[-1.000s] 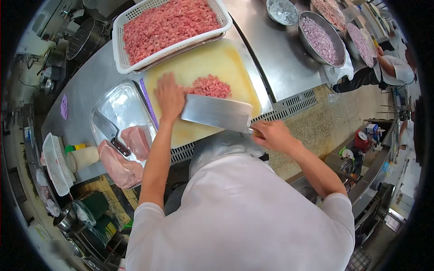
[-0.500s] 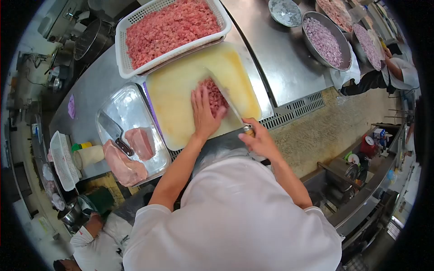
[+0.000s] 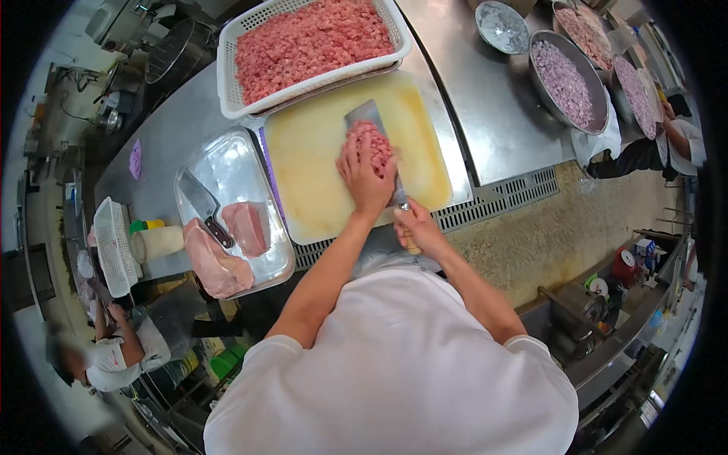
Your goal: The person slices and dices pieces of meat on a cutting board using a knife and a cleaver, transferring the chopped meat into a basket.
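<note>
A pile of chopped pink meat (image 3: pixel 375 140) lies on the broad blade of a cleaver (image 3: pixel 367 111), which is flat on the yellowish cutting board (image 3: pixel 303 174). My left hand (image 3: pixel 368 180) cups the pile from the near left side, its fingers curved over the meat and pressing it onto the blade. My right hand (image 3: pixel 422 230) is closed around the cleaver's wooden handle, just past the board's near edge. Much of the blade is hidden under the meat and my left hand.
Beyond the board stands a white basket (image 3: pixel 229 80) of chopped meat. To the left, a metal tray (image 3: pixel 227 155) holds meat pieces (image 3: pixel 245 229) and another knife (image 3: pixel 201 199). Bowls of chopped onion (image 3: pixel 563 83) stand at right. Another person (image 3: pixel 125 353) is at lower left.
The cleaver has turned from edge-down beside the meat to flat beneath it. My left hand has closed in over the pile, and my right hand has moved slightly left.
</note>
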{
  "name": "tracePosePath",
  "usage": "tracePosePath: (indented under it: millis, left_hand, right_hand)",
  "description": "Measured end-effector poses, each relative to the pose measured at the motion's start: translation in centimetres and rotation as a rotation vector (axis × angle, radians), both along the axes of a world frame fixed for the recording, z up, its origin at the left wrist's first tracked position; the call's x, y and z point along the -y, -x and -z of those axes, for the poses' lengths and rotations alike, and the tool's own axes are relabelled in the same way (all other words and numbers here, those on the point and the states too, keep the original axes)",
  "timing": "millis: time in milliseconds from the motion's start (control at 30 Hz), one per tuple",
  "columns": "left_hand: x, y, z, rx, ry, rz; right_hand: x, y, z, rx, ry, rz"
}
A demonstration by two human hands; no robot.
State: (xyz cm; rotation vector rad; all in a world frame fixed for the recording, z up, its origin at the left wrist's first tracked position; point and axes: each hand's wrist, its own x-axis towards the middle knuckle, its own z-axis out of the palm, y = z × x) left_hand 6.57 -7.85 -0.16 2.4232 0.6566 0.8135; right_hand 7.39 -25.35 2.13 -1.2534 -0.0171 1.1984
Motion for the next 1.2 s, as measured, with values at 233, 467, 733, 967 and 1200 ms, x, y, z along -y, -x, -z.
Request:
tracePosePath:
  millis: [233, 467, 733, 967, 1200]
  left_hand:
    - [-1.3, 0.5, -1.4, 0.18, 0.164, -0.032]
    - [-4.5, -2.3, -10.7, 0.333, 0.049, 0.108]
    - [-17.8, -15.7, -20.1, 0.63, -0.236, 0.117]
    - [-16.6, -5.4, -8.1, 0.242, 0.188, 0.11]
    - [-13.0, -3.5, 2.8, -0.037, 0.064, 0.277]
  right_hand:
    - [-1.0, 0.8, -3.7, 0.064, -0.089, -0.058]
    - [-3.1, 0.4, -10.7, 0.184, -0.267, 0.039]
    - [-3.2, -1.7, -14.5, 0.352, -0.194, 0.076]
    - [7.4, 4.2, -5.1, 0.128, -0.028, 0.282]
    - [12.5, 4.4, -0.4, -0.031, 0.016, 0.354]
